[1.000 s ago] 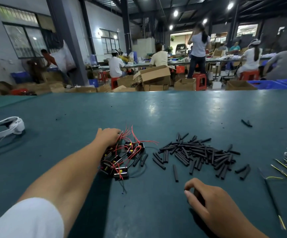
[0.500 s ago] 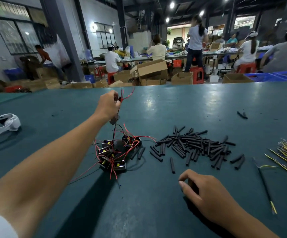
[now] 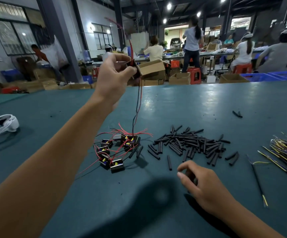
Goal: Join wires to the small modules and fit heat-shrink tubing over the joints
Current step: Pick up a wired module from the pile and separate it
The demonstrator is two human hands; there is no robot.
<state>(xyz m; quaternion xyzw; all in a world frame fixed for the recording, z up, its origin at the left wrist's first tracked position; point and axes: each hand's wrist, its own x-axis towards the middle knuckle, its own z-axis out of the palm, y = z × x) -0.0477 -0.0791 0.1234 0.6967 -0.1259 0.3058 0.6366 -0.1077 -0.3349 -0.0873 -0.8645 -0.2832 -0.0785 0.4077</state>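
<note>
- Green bench, busy workshop behind.
- Left hand raised, fingers pinching one module; its wires hang down to the module pile, roughly seven.
- Right hand on the bench, fingers loosely curled; whether they hold anything is unclear. Tubing heap just beyond, uncountable.

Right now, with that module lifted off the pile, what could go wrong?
1. The left hand holds one module high, and its red and black leads trail down into the module pile; lifting further may drag others along.
2. The right hand rests near the heat-shrink tubing pile; a sweep could scatter pieces.
</note>
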